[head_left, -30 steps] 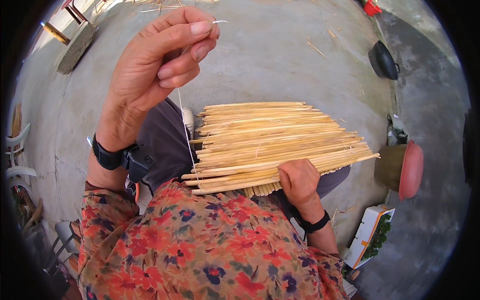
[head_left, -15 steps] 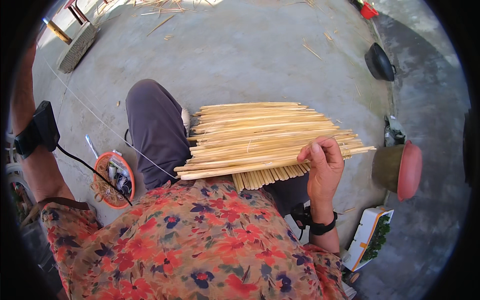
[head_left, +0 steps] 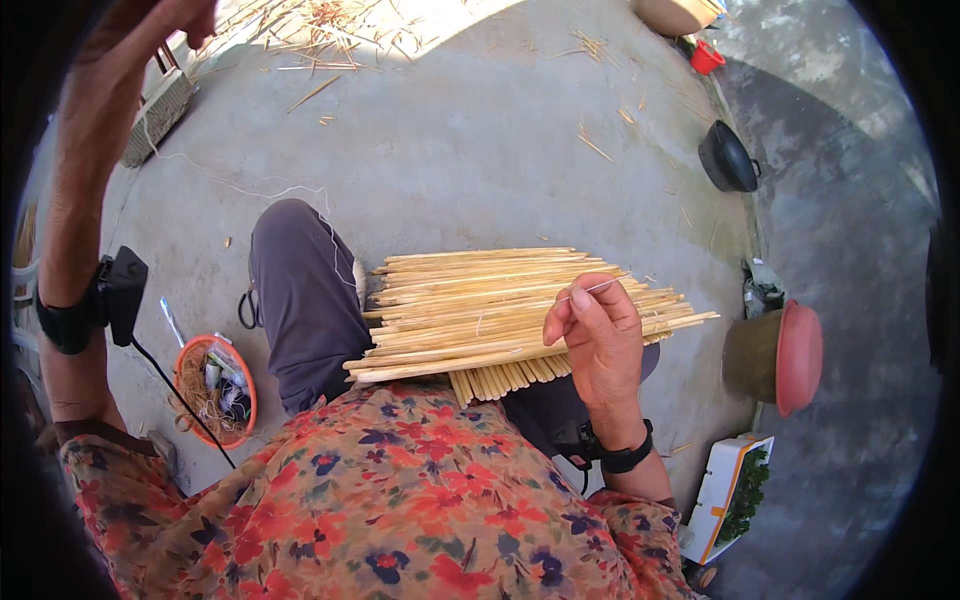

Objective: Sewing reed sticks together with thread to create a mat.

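Note:
A mat of pale straw stalks (head_left: 480, 300), laid side by side, rests across my lap, with its near part folded under so that stalk ends show below. Over its right part is my right hand (head_left: 603, 335), thumb and fingertips pinched on a thin, straight, needle-like piece (head_left: 602, 286). My left arm reaches up the left side. My left hand (head_left: 150, 35) is at the top edge, partly cut off and dark, so its grip does not show. A slack white thread (head_left: 285, 190) curves over the floor and down across my left knee (head_left: 300, 260).
An orange basket (head_left: 250, 400) with twine and small things stands left of my leg, near scissors (head_left: 246, 308). A concrete block (head_left: 160, 115) lies at upper left. On the right are a black basin (head_left: 728, 157), a pot with a pink basin (head_left: 800, 358) and a white box of greens (head_left: 715, 490).
My left hand has come into view at the top left. The thread, taut before, now hangs slack in curves. My right hand has risen slightly off the mat, still pinched.

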{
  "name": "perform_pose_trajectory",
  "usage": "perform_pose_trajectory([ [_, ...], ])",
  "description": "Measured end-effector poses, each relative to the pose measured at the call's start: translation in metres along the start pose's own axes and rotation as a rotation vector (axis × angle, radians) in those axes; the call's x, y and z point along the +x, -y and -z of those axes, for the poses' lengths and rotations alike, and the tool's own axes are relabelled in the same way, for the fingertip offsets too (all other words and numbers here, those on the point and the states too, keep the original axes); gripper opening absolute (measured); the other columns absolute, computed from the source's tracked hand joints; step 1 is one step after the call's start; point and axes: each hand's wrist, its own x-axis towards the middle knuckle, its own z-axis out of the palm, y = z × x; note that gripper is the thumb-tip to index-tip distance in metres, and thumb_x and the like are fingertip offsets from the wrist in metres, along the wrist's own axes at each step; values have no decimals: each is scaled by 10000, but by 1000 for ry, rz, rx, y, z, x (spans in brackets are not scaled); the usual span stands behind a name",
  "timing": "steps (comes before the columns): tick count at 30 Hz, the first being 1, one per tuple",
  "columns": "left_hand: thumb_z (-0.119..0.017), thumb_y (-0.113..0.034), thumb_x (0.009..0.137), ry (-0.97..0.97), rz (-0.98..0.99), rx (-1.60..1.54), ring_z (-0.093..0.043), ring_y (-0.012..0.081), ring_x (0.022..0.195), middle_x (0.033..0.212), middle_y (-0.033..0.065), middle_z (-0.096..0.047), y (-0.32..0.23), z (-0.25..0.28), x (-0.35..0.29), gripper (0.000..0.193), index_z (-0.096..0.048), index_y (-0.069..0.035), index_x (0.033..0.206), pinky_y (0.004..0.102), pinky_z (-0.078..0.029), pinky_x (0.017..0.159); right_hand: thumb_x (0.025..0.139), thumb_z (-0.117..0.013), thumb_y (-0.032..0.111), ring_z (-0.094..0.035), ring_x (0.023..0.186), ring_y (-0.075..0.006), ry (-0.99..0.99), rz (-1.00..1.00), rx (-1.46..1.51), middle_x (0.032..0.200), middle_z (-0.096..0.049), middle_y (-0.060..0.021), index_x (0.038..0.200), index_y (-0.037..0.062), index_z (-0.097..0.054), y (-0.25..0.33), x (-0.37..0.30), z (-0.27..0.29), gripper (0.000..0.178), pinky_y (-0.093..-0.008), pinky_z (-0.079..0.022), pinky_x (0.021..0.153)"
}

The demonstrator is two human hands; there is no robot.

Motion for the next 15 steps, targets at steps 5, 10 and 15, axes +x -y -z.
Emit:
perform_pose_trajectory([
  [5,-544,-55,858,460,367,-1161,-554,91,717,974,96,-574,-110,-165,-37,83,-598,-2,893,217,-458,609,831,-579,53,-438,604,-85,-20,132,24,762,-511,-17,932,14,-557,8,6,-15,111,-239,-396,564],
  [10,-542,-48,859,556,436,-1472,-558,100,715,976,97,-574,-124,-198,-34,94,-603,-1,914,225,-461,599,830,-583,55,-450,635,-83,-109,214,19,788,-535,-26,938,14,-558,9,7,-17,118,-238,-404,577],
  [15,-551,-45,853,594,450,-1431,-561,102,712,967,82,-577,-120,-204,-32,99,-608,-4,922,222,-456,591,828,-586,54,-463,644,-87,-80,223,47,823,-562,-41,947,17,-559,2,13,-21,128,-229,-406,581],
])
